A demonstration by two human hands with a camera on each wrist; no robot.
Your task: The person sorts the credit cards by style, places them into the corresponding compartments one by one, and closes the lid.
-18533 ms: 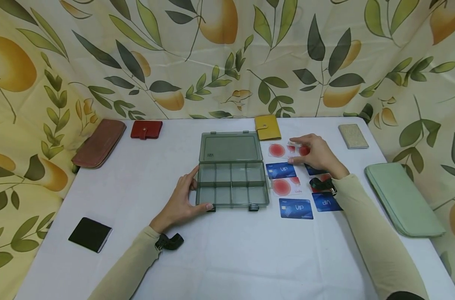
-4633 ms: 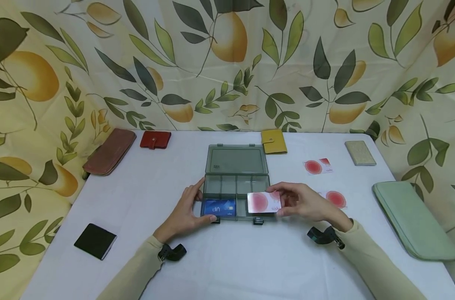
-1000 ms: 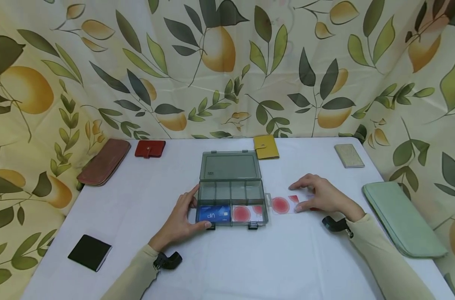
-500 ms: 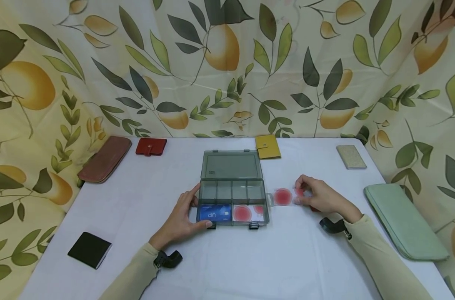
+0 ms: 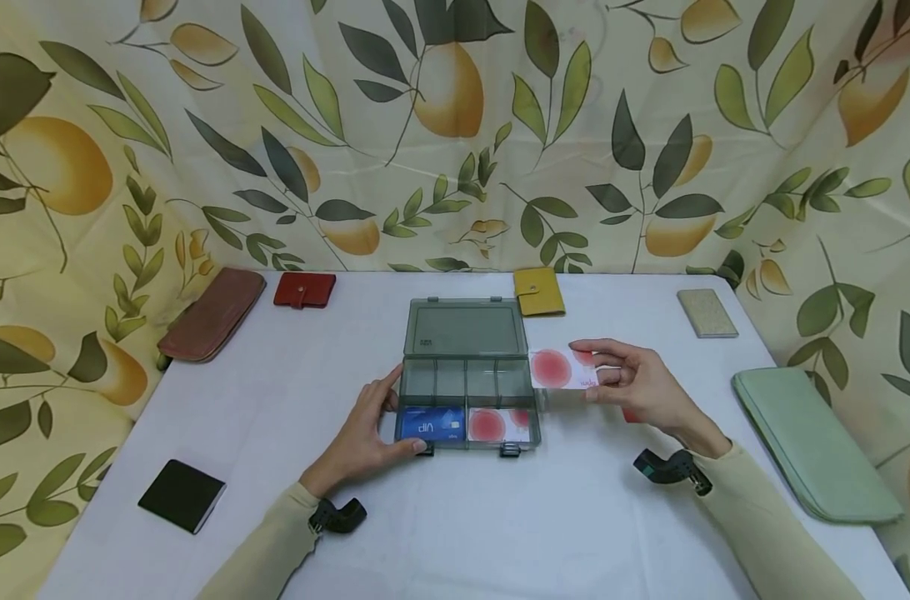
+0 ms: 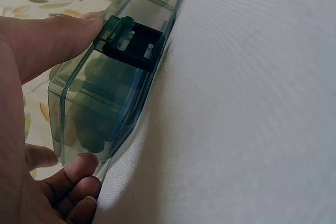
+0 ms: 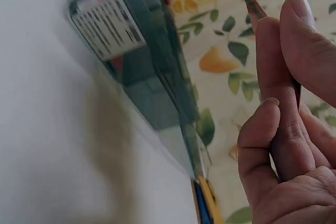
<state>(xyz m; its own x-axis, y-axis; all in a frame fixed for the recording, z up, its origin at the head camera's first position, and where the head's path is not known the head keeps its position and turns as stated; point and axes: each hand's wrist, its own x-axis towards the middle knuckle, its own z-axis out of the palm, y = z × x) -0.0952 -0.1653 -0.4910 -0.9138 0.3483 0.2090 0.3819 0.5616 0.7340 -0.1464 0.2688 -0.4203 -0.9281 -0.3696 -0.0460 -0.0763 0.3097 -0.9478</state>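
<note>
A clear grey-green divided plastic box [image 5: 466,327] lies with its lid back at the table's middle. My left hand [image 5: 361,433] grips its left side, thumb over the rim beside a black latch [image 6: 137,45] in the left wrist view, fingertips against the end wall. Blue VIP card [image 5: 432,424] fills the front-left compartment; a white-and-red card [image 5: 497,425] lies front-right. The back compartments look bare. My right hand [image 5: 642,387] pinches another white-and-red card [image 5: 552,368] between thumb and fingers, raised above the table at the box's right edge. A red patch [image 5: 630,415] shows below that hand.
Around the table lie a brown pouch [image 5: 213,315], red wallet [image 5: 305,290], yellow wallet [image 5: 539,292], beige booklet [image 5: 707,313], green case [image 5: 815,446] and black wallet [image 5: 182,496]. The yellow wallet sits close to the lid's back-right corner. A patterned cloth [image 5: 455,192] hangs behind.
Over the last second my right hand has picked a white-and-red card off the table and carried it left. Earlier, cards lay right of the box; now its front compartments hold some. Left hand stays.
</note>
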